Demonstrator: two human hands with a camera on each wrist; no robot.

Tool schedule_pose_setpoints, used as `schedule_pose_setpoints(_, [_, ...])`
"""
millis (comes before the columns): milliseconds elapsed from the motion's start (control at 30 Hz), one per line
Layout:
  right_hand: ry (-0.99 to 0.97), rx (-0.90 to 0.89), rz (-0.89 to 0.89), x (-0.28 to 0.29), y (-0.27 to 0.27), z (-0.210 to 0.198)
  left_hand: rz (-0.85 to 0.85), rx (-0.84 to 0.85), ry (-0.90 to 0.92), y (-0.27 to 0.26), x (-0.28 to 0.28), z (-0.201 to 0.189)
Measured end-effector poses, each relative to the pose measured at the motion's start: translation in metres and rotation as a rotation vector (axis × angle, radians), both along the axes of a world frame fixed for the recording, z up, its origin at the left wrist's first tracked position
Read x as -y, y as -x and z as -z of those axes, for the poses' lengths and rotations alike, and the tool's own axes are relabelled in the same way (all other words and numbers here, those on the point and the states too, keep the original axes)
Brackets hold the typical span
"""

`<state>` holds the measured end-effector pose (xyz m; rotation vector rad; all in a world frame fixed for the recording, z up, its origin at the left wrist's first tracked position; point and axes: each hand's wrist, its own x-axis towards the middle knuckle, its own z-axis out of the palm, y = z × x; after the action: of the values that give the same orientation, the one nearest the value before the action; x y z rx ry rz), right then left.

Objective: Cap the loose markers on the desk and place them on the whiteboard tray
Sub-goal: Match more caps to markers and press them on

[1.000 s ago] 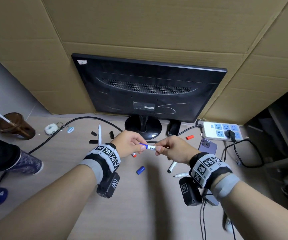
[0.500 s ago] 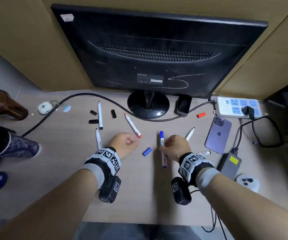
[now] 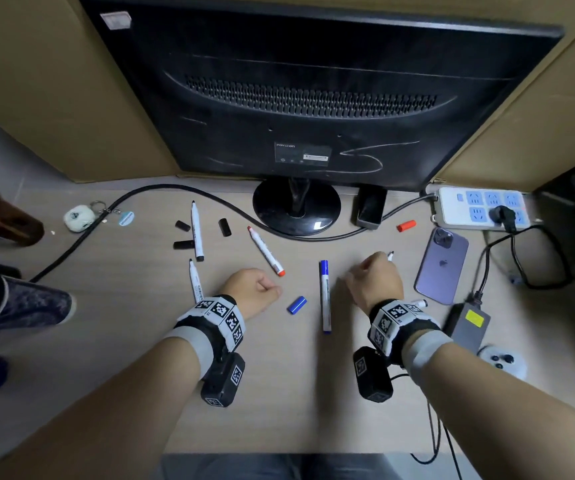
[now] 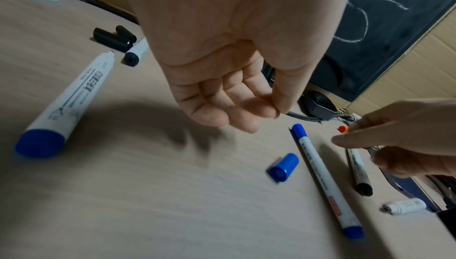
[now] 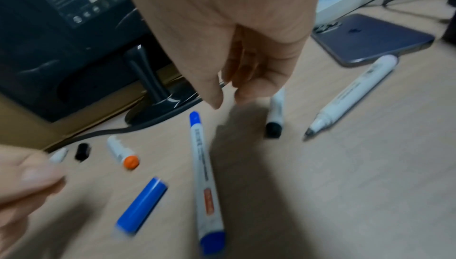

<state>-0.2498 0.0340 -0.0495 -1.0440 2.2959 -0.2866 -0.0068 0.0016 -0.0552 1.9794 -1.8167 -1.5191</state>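
Note:
A capped blue marker (image 3: 324, 296) (image 4: 320, 171) (image 5: 203, 167) lies on the desk (image 3: 279, 393) between my hands, and a loose blue cap (image 3: 296, 304) (image 4: 283, 166) sits just left of it. My left hand (image 3: 272, 289) (image 4: 259, 111) hovers with loosely curled fingers and holds nothing. My right hand (image 3: 379, 261) (image 5: 229, 97) reaches down over a black-ended marker (image 4: 359, 169) (image 5: 275, 118); whether it touches the marker I cannot tell. An uncapped red marker (image 3: 265, 251), two more uncapped markers (image 3: 196, 230) (image 3: 195, 280), black caps (image 3: 224, 227) and a red cap (image 3: 406, 225) lie farther back. No whiteboard tray is in view.
A monitor on its round stand (image 3: 296, 206) fills the back. A purple phone (image 3: 441, 265), a power strip (image 3: 480, 209) and a charger brick (image 3: 466, 323) crowd the right side. A thick cable (image 3: 81, 237) crosses the left, near cups (image 3: 19, 303). Another uncapped marker (image 5: 352, 91) lies beside the phone.
Both hands held the blue marker in the air; the right hand then laid it on the desk, let go and moved right to the black-ended marker. The left hand lowered, holding nothing.

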Motion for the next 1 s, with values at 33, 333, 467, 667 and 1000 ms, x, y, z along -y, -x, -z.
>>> schedule_pose_setpoints(33, [-0.026,-0.013,0.031,0.001,0.006,-0.002,-0.005,-0.001,0.001,0.000,0.001,-0.001])
schedule_pose_setpoints(333, [-0.175,0.062,0.284,0.007,0.030,0.008,-0.007,0.005,-0.004,-0.006,0.001,0.006])
schedule_pose_setpoints(467, [-0.151,0.089,0.257,0.005,0.035,0.018,-0.019,0.004,-0.007,-0.006,-0.001,0.009])
schedule_pose_setpoints(667, [0.007,0.210,0.115,-0.001,0.037,0.003,-0.031,0.011,0.013,-0.003,0.003,-0.003])
schedule_pose_setpoints(1000, [0.088,0.665,-0.202,0.025,-0.032,-0.028,-0.186,0.130,0.160,-0.045,0.028,-0.033])
